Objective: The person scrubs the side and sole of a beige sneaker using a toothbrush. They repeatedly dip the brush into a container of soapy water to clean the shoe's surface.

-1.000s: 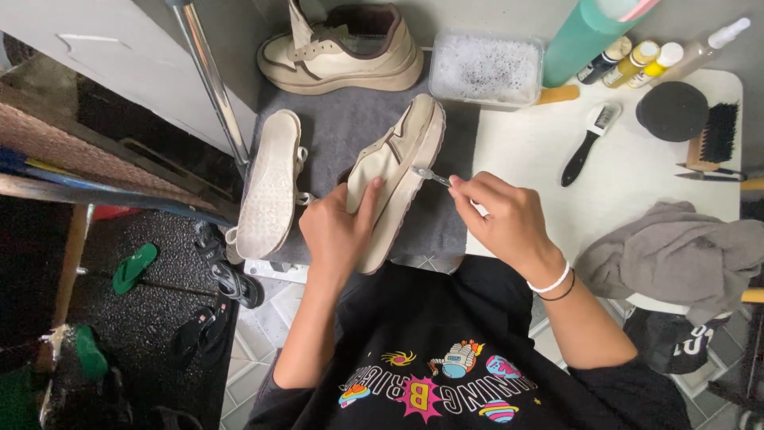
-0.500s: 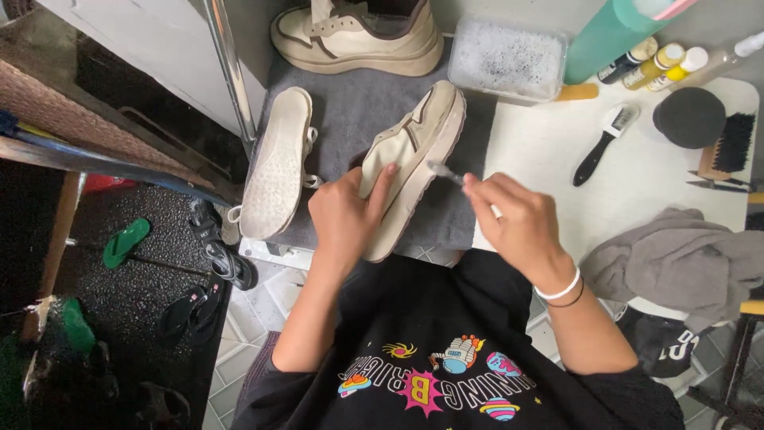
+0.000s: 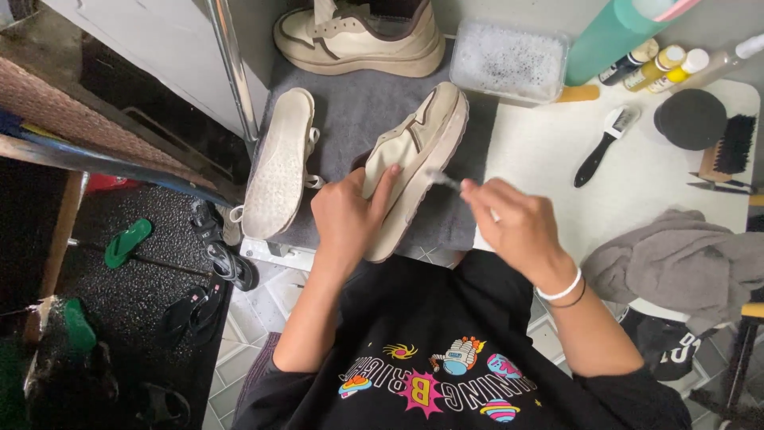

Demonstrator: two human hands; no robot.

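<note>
Head view: left hand (image 3: 346,219) grips the shoe (image 3: 418,159) on the mat's (image 3: 358,111) front edge. Right hand (image 3: 513,227) pinches a small brush (image 3: 446,181) at the sole; short, light strokes suit best.

Even, soft overhead light brightens the white tabletop (image 3: 549,151); the floor at left falls into dim shadow. The right hand (image 3: 509,223) and its thin brush tip are motion-blurred (everything else stays fairly sharp). Edges bend slightly.
</note>
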